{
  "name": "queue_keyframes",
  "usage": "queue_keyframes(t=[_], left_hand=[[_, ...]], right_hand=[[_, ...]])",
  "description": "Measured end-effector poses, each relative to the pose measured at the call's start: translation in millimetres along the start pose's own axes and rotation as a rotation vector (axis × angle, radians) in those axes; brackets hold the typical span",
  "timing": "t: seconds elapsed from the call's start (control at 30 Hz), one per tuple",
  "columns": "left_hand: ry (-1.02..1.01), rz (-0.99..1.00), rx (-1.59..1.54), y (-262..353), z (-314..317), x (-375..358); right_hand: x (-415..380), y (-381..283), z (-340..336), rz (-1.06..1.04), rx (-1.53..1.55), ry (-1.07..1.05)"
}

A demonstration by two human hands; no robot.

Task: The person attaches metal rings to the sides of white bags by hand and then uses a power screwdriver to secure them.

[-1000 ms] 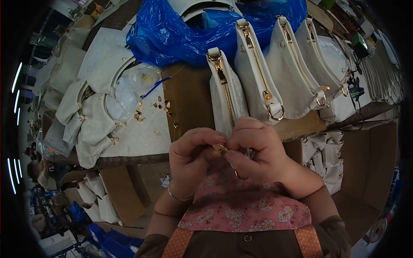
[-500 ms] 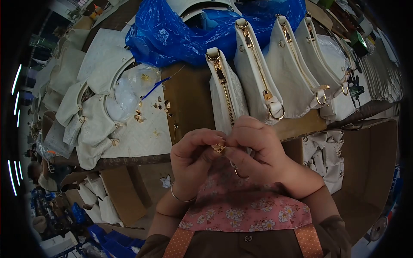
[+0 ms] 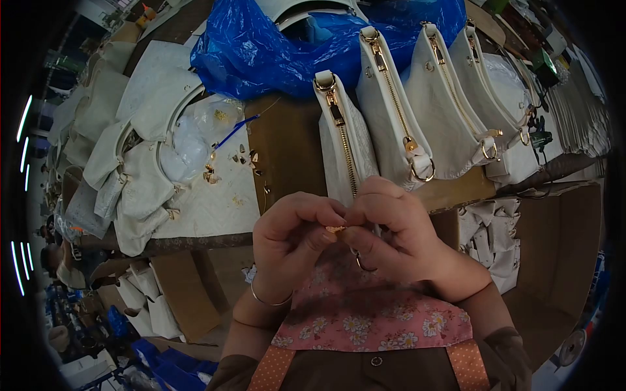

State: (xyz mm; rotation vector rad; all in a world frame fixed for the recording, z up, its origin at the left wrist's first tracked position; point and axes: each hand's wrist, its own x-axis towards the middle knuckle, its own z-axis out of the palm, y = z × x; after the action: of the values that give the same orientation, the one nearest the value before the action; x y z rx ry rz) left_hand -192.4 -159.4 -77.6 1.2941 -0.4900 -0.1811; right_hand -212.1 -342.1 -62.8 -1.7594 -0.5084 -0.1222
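My left hand and my right hand meet at the near end of a white zip handbag. Both are closed, thumbs and forefingers pinching a small gold metal fitting between them. Its exact shape is partly covered by my fingers. Beneath my right hand hangs a gold ring. The bag's near end is hidden behind my hands. Its gold zipper runs away from me toward a gold ring at the far end.
Several white handbags stand to the right. Blue plastic lies behind. On the left are loose gold fittings, a blue-handled tool and stacked bag pieces. A cardboard box with white pieces sits at the right.
The gold fitting has tilted between my fingertips and shows less of its face. My left hand has shifted slightly to the left and its fingers have bent more.
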Motion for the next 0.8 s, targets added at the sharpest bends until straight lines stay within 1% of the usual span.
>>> queue_keyframes(t=[0.07,0.1,0.17,0.2,0.3,0.4,0.5,0.6,0.63,0.67,0.7,0.77,0.8], left_hand=[[-0.057,-0.064,-0.066,1,-3,2],[-0.055,-0.063,-0.066,1,-1,2],[-0.011,-0.083,-0.181,2,4,2],[-0.012,-0.084,-0.181,1,4,2],[-0.003,-0.029,-0.139,-1,4,4],[0.036,-0.057,-0.151,2,7,4],[-0.015,-0.105,-0.162,1,5,2],[-0.031,-0.083,-0.144,-4,3,1],[-0.072,-0.034,-0.124,-8,1,0],[-0.113,0.016,-0.104,-10,0,-1],[-0.113,0.019,-0.103,-9,2,-1],[-0.08,0.126,0.198,-9,12,-1],[-0.081,0.131,0.199,-15,14,-1]], right_hand=[[0,-2,0,0.012,0.014,-0.008],[0,-2,-1,0.025,0.025,-0.013],[0,-1,-1,0.028,0.069,0.003],[0,0,-1,0.03,0.113,0.02],[-3,-2,-4,0.022,0.095,0.026],[-7,-3,-1,0.052,0.175,0.061],[-9,0,2,0.074,0.25,0.091],[-13,2,6,0.098,0.273,0.134],[-12,1,6,0.096,0.274,0.134],[-11,1,6,0.063,0.228,0.143],[-10,1,5,0.031,0.181,0.151],[-9,1,1,0.014,0.148,0.16],[-8,2,-1,0.0,0.116,0.169]])
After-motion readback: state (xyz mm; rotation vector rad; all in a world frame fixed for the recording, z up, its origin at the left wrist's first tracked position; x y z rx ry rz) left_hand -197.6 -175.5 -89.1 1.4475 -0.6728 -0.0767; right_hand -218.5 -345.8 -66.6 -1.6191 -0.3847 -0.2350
